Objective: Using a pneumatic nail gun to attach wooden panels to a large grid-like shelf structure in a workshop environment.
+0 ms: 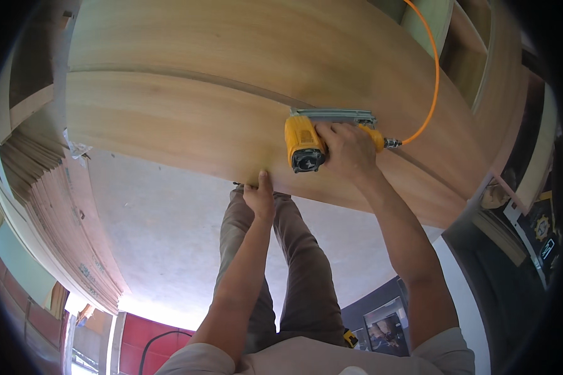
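Note:
A yellow pneumatic nail gun (301, 139) with a grey magazine is in my right hand (350, 150), fingers wrapped round its handle. It is over the long wooden board (169, 119) in front of me, close to the seam along the board's far side; I cannot tell whether its nose touches the wood. My left hand (261, 197) grips the board's near edge, thumb on top and the other fingers mostly hidden. Beyond the seam spreads a wider wooden panel (231, 40). An orange air hose (436, 81) runs from the gun's handle toward the top.
Several stacked sheets (75, 219) stand at the left. An open wooden cabinet frame (463, 56) is at the far right. Dark boxes and offcuts (500, 234) lie at the right edge. The pale floor (162, 212) shows below the board, around my legs.

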`<action>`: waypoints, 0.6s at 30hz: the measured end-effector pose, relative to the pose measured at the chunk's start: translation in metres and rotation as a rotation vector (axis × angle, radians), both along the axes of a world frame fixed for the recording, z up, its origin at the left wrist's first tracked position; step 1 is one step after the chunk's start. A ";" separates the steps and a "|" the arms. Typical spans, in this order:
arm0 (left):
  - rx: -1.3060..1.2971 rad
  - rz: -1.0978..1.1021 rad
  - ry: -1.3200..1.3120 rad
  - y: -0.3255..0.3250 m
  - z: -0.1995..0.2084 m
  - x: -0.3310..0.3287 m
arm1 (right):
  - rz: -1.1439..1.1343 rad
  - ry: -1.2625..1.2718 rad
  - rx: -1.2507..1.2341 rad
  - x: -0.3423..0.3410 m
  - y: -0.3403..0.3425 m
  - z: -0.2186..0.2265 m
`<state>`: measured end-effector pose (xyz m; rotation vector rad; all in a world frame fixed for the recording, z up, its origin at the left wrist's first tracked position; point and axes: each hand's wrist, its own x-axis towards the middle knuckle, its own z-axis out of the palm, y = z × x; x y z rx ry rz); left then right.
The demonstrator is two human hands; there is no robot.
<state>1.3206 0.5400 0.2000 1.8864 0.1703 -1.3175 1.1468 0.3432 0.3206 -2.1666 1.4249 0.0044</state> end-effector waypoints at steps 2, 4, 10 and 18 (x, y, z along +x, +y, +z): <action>0.027 -0.046 -0.052 -0.006 0.007 -0.010 | 0.001 0.031 0.035 -0.003 -0.002 0.002; 0.054 -0.093 -0.114 -0.008 0.010 -0.012 | 0.019 0.025 0.055 -0.003 -0.005 0.004; 0.054 -0.114 -0.202 0.000 -0.001 -0.006 | 0.016 0.028 0.158 0.003 -0.015 0.005; 0.152 -0.113 -0.136 0.001 0.004 -0.004 | -0.005 0.096 0.335 0.015 -0.030 0.016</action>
